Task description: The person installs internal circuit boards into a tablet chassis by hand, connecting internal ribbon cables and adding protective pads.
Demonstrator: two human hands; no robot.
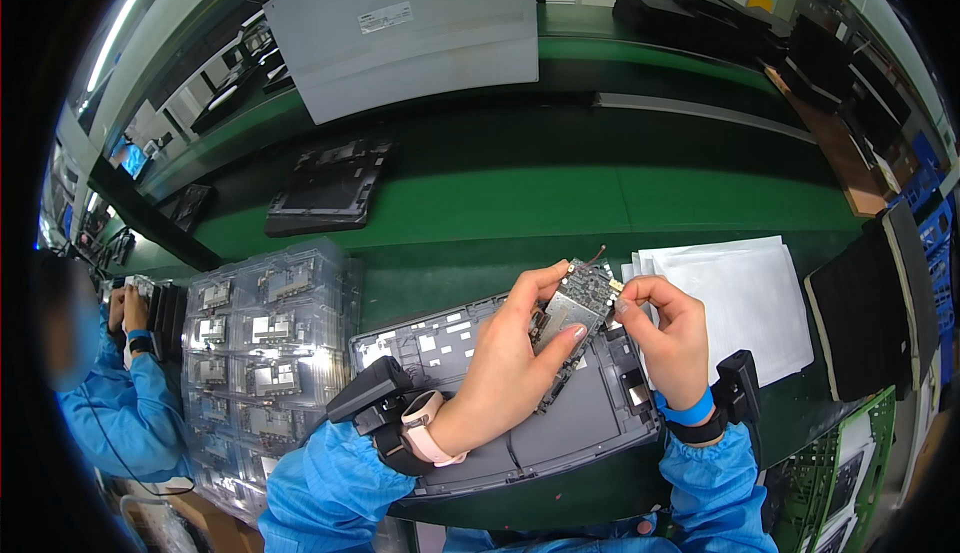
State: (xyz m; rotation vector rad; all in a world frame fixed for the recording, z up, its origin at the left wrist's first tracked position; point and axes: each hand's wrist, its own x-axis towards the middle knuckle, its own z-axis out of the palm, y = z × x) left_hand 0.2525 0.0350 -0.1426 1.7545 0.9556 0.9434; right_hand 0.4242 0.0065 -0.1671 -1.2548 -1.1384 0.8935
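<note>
My left hand (500, 373) grips a circuit board (590, 293) with silver shielding, thumb across its front and fingers behind. The board is tilted and raised over a dark grey device housing (590, 408), which lies flat on the bench in front of me. At the board's right edge, my right hand (672, 338) has thumb and forefinger pinched together. Whatever lies between those fingertips is too small to make out. A short thin wire stands up from the board's top end.
Left of the housing are stacked clear plastic trays (235, 345) holding several boards. White sheets (775, 303) lie on the right, beside a black padded panel (862, 303). A dark housing (330, 188) rests on the green conveyor (500, 183). A co-worker (125, 403) sits at far left.
</note>
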